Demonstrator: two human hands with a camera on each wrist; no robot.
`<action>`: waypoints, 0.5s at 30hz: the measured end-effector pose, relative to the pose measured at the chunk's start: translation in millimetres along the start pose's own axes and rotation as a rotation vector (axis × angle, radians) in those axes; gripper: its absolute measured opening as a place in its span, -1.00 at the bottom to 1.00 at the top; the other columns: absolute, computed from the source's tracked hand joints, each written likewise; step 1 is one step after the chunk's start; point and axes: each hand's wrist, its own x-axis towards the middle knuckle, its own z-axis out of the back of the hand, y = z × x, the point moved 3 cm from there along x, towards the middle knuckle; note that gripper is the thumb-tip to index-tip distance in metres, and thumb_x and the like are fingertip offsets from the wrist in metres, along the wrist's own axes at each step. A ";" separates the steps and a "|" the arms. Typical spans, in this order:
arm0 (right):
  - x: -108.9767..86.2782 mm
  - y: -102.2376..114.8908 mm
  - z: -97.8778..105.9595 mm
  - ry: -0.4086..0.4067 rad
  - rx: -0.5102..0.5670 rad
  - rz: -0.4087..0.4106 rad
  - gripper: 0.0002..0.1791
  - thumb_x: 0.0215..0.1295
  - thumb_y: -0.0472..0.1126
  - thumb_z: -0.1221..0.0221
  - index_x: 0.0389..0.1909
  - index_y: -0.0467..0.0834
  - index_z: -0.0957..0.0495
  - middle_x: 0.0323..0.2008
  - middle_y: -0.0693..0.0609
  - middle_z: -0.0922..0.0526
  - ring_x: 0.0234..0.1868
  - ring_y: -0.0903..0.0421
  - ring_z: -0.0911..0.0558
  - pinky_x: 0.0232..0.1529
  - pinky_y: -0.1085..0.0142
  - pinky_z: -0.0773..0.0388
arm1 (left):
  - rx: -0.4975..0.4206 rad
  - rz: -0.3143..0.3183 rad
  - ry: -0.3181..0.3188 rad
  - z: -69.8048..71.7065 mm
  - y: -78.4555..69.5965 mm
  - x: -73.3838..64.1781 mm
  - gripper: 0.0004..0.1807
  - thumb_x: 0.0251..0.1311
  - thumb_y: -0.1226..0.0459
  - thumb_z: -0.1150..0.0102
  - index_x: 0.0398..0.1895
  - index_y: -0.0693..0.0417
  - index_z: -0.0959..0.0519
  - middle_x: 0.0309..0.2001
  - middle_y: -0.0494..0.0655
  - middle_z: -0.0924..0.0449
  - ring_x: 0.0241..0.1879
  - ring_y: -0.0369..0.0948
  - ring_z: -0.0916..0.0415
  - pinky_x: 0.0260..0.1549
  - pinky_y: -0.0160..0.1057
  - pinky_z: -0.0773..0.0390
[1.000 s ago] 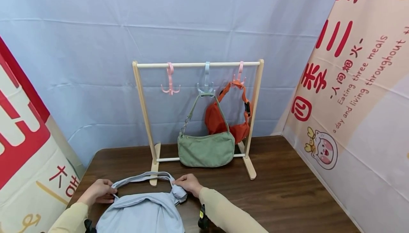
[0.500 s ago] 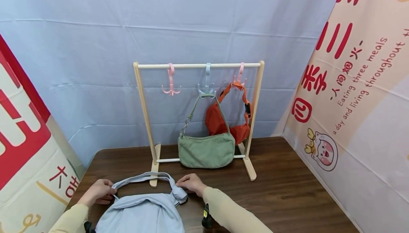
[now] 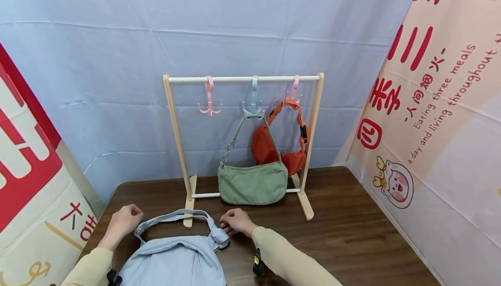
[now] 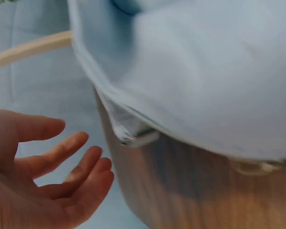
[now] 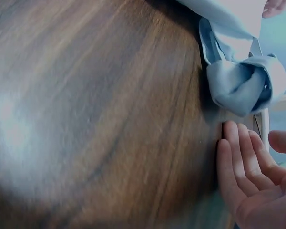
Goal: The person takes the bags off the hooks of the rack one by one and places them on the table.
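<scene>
A light blue cloth bag (image 3: pixel 176 262) lies at the front left of the table, its strap (image 3: pixel 168 220) arched toward the rack and tied in a knot (image 3: pixel 219 237) on the right. Just off the strap's left end is my left hand (image 3: pixel 126 220), holding nothing; in the left wrist view its fingers (image 4: pixel 76 179) are loosely bent, apart from the bag's cloth. My right hand (image 3: pixel 237 222) is beside the knot. The right wrist view shows its fingers (image 5: pixel 248 157) relaxed, close to the knot but not gripping it.
A wooden rack (image 3: pixel 175 138) stands behind the bag. From its bar hang a pink hook (image 3: pixel 209 99), a blue hook (image 3: pixel 254 96) with a green handbag (image 3: pixel 253 183), and another pink hook (image 3: pixel 295 88) with an orange bag (image 3: pixel 266 146). Cloth walls (image 3: pixel 117 59) surround the brown table (image 3: pixel 352 233).
My left hand has let go of the strap and lifted up and away from it. My right hand has drawn slightly right, off the knot. The bag stays in about the same place.
</scene>
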 end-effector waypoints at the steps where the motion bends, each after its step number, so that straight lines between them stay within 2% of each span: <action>1: -0.4 1.3 1.8 -0.004 -0.014 0.008 -0.79 0.30 -0.29 -0.07 -0.26 -0.35 -0.62 -0.36 -0.22 -0.71 -0.45 0.01 -0.71 -0.44 0.20 -0.65 | -0.004 -0.006 -0.021 2.2 -3.9 -0.1 -0.76 0.22 0.26 -0.02 -0.28 0.29 -0.58 -0.26 0.25 -0.60 -0.31 0.04 -0.53 -0.39 -0.02 -0.48; 5: -1.9 4.4 9.5 -0.016 -0.063 0.027 -0.79 0.31 -0.27 -0.08 -0.27 -0.33 -0.62 -0.36 -0.22 -0.71 -0.39 -0.07 -0.72 -0.44 0.17 -0.64 | -0.016 -0.029 -0.104 8.7 -18.9 -1.9 -0.76 0.26 0.25 -0.01 -0.24 0.26 -0.58 -0.21 0.26 -0.61 -0.32 0.02 -0.52 -0.42 -0.06 -0.45; 10: -3.9 7.9 20.4 -0.038 -0.140 0.086 -0.78 0.31 -0.25 -0.08 -0.27 -0.33 -0.62 -0.37 -0.20 -0.71 -0.39 -0.07 -0.71 -0.46 0.17 -0.62 | -0.046 -0.064 -0.240 14.1 -37.4 -4.2 -0.77 0.25 0.24 -0.04 -0.25 0.22 -0.60 -0.27 0.20 -0.63 -0.40 -0.02 -0.49 -0.49 -0.18 -0.36; 15: -6.0 12.3 31.8 -0.063 -0.242 0.158 -0.77 0.35 -0.23 -0.06 -0.26 -0.29 -0.63 -0.36 -0.16 -0.71 -0.36 -0.07 -0.71 -0.54 0.30 -0.54 | -0.073 -0.105 -0.370 18.0 -54.3 -5.7 -0.84 0.23 0.26 -0.07 -0.29 0.14 -0.61 -0.33 0.09 -0.62 -0.35 -0.01 -0.50 -0.44 -0.19 -0.35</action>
